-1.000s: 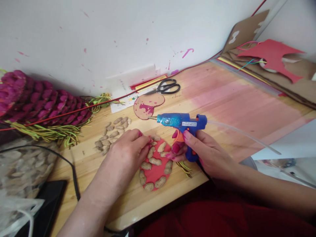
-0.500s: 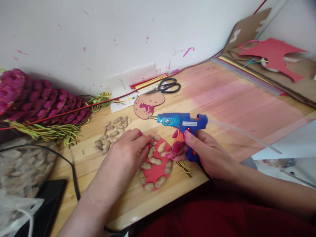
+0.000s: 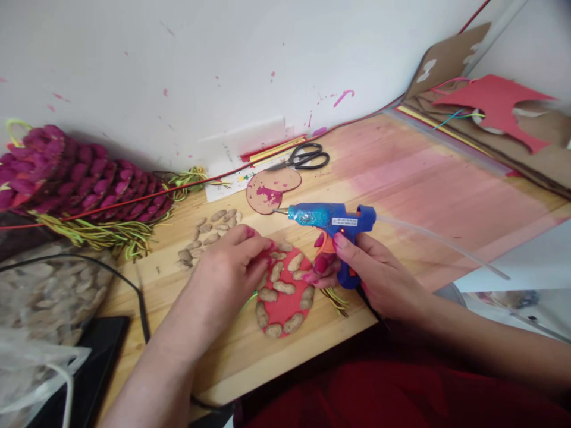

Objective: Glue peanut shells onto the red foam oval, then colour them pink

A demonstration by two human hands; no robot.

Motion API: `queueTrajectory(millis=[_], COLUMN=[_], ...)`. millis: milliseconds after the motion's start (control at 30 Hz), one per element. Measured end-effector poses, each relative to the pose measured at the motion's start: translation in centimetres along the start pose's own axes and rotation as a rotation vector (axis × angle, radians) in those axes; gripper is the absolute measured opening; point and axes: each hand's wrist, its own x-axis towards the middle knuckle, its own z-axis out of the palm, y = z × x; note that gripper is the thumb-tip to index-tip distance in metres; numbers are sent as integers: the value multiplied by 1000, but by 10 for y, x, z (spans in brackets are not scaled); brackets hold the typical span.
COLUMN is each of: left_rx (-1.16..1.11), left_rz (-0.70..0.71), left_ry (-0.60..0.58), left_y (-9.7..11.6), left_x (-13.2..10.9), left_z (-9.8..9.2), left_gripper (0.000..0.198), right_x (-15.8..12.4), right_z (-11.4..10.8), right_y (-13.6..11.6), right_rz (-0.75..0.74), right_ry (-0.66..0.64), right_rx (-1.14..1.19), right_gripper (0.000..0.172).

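Observation:
My right hand (image 3: 379,267) grips a blue glue gun (image 3: 321,217) with an orange trigger; its metal nozzle points left and a clear glue stick trails from the back. A small light glows on its side. My left hand (image 3: 234,264) has its fingers bent together at the upper left edge of a red heart-shaped piece (image 3: 289,303). What those fingertips hold or press is hidden. Peanuts (image 3: 284,288) in their shells sit around the rim and across the middle of the red piece. More loose peanuts (image 3: 210,239) lie beyond my left hand.
Scissors (image 3: 307,156) and a brown heart cutout (image 3: 272,190) lie toward the wall. Magenta stacked pieces (image 3: 93,178) with yellow-green strings stand left, above a bag of peanuts (image 3: 53,291). A black cable (image 3: 141,303) crosses nearby. Cardboard with red scrap (image 3: 495,107) sits right.
The view has shifted slightly. My left hand's fingers have moved a little at the red piece's edge; my right hand holds the glue gun much as before.

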Motion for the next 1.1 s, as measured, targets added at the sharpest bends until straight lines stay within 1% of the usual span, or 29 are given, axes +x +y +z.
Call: queueTrajectory(millis=[67,133,200,367,467,733,1100], left_rx=[-13,21,50,29,33,35,25], left_rz=[-43,-89,-102,-25,-9,-39,-97], left_ry=[44,77,77,48,44,0,-8], left_y=[-1,-2,-3,-3,-3,-3,1], left_x=[1,2,2,2,2,2,4], left_z=[-7,-12,-13,-5,1,8,9], left_gripper=[14,14,14,13,11,13,16], right_x=[1,2,2,0,0,-1,-1], right_z=[-1,-1,-1,0,0,2,3], right_y=[1,2,3,2,2,2,0], right_rz=[-1,0,4,3,-6,-15,-19], right_ry=[-6,0,8,17,23,29,37], right_rx=[-5,-10,-17,-21,-25,-24,-30], right_gripper=[36,37,37,36,36,35,34])
